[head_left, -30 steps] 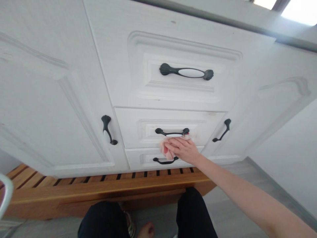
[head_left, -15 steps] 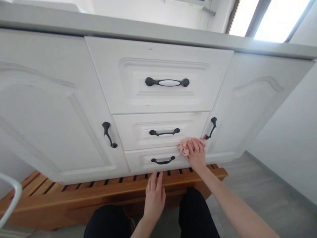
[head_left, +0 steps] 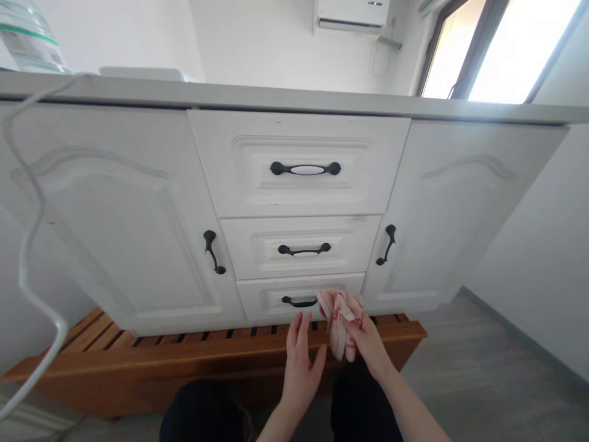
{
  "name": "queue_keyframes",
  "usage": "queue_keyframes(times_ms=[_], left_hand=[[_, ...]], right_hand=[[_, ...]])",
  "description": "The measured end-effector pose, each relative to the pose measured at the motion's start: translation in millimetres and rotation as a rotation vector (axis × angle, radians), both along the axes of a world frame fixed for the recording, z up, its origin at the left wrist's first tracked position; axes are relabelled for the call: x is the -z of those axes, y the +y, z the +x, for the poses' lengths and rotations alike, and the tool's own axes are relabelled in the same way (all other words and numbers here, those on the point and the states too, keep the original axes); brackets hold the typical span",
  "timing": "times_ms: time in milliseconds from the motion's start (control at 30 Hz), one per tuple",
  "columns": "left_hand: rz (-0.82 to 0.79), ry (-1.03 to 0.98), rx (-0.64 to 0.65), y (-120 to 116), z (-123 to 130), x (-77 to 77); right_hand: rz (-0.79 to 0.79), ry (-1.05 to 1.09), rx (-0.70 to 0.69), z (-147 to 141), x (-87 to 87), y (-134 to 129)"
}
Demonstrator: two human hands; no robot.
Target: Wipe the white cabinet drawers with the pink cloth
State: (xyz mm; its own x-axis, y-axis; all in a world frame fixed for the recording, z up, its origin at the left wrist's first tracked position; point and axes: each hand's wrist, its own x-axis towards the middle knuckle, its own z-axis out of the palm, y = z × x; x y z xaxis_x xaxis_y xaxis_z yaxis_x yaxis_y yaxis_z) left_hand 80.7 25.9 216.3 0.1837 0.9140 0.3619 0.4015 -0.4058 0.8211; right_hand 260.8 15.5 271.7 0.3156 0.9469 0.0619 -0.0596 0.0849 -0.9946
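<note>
1. White panelled wooden cabinet (head_left: 350,196), topped by a pale grey desk (head_left: 294,99): drawers and doors closed. A faint brownish mark shows at the upper right of the middle drawer (head_left: 347,261).
2. Brown slatted wooden platform (head_left: 193,356): along the cabinet's foot, near side.
3. White wall-mounted air conditioner (head_left: 352,13), far: dark marks at its upper edge, too small to read.
4. Clear plastic bottle (head_left: 34,43), far left on the desk: green band and printed label, illegible; no brand identifiable.
5. Left hand (head_left: 301,371): empty, near the platform's edge; fingers slightly spread.
6. Right hand (head_left: 370,350): moved nearer from the right door's seam; thumb and fingers pinch the cloth.
7. Pink patterned fabric cloth (head_left: 339,316): previously bunched against the seam, now hanging loosely before the bottom drawer (head_left: 262,298). Pressing contact appears interrupted; touching cannot be confirmed.
</note>
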Motion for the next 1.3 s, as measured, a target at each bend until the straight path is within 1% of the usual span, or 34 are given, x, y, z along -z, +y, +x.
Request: queue_keyframes(times_ms=[67,133,167,200,267,300,333,367,500,567,633,667,733,767,833,900,933,967,1000,1067,1133,1200,1267,1300], left_hand=[[-0.219,-0.206,-0.003,-19.2,-5.7,12.2],[-0.470,-0.395,0.004,-36.1,-15.5,21.9],[-0.600,-0.496,0.025,-43.5,-21.3,24.6],[-0.738,-0.603,0.072,-50.2,-27.4,25.7],[-1.010,-0.795,0.220,-61.0,-38.8,24.2],[-1.100,-0.856,0.283,-65.0,-43.5,22.2],[-1.143,-0.882,0.317,-68.1,-47.4,20.0],[-1.144,-0.877,0.316,-70.2,-50.5,17.6],[-1.008,-0.805,0.223,-71.2,-54.9,3.5],[-0.971,-0.821,0.210,-68.7,-53.3,-9.1],[-0.933,-0.809,0.206,-66.4,-49.1,-23.0],[-0.898,-0.758,0.209,-66.0,-45.9,-28.8],[-0.752,-0.542,0.194,-67.7,-38.1,-34.8],[-0.635,-0.386,0.181,-69.9,-33.7,-34.4],[-0.341,-0.048,0.153,-76.4,-25.7,-28.0],[-0.036,0.256,0.128,-83.1,-19.9,-17.8],[0.094,0.374,0.094,-85.8,-18.0,-12.8],[0.212,0.459,0.033,-87.8,-16.5,-8.3],[0.315,0.517,-0.038,-89.3,-15.2,-4.5],[0.485,0.598,-0.123,-91.4,-11.8,1.8],[0.633,0.666,-0.120,-94.1,-6.1,7.9],[0.727,0.705,-0.114,-97.7,2.0,13.7],[0.786,0.668,-0.120,-100.8,10.0,15.8],[0.810,0.619,-0.089,-101.1,12.8,13.9]], right_hand=[[-0.158,0.265,-0.145,-18.8,17.8,-33.0],[-0.251,0.464,-0.257,-34.0,32.7,-63.6],[-0.286,0.544,-0.296,-39.3,38.0,-76.3],[-0.315,0.605,-0.319,-42.9,41.6,-86.6],[-0.370,0.688,-0.324,-44.8,45.4,-99.9],[-0.392,0.717,-0.322,-43.6,46.2,-103.2],[-0.407,0.736,-0.319,-41.3,46.9,-104.9],[-0.409,0.746,-0.318,-38.4,47.5,-105.3],[-0.409,0.697,-0.346,-29.6,54.1,-101.9],[-0.433,0.665,-0.329,-32.0,60.9,-99.8],[-0.431,0.647,-0.274,-40.3,69.8,-97.6],[-0.416,0.628,-0.233,-46.3,74.5,-96.4],[-0.383,0.560,-0.144,-60.8,82.7,-93.9],[-0.373,0.529,-0.099,-68.2,85.4,-92.5],[-0.367,0.535,-0.033,-80.8,86.0,-89.9],[-0.372,0.672,-0.038,-86.8,79.5,-87.9],[-0.377,0.774,-0.071,-86.7,73.9,-87.3],[-0.379,0.880,-0.115,-84.6,67.3,-87.1],[-0.376,0.979,-0.161,-81.1,60.3,-87.3],[-0.362,1.114,-0.213,-71.9,47.8,-88.6],[-0.339,1.145,-0.171,-63.8,41.0,-90.3],[-0.345,1.117,-0.112,-59.0,42.5,-91.5],[-0.378,1.085,-0.084,-56.5,51.6,-91.8],[-0.395,1.084,-0.080,-55.3,58.3,-91.6]])
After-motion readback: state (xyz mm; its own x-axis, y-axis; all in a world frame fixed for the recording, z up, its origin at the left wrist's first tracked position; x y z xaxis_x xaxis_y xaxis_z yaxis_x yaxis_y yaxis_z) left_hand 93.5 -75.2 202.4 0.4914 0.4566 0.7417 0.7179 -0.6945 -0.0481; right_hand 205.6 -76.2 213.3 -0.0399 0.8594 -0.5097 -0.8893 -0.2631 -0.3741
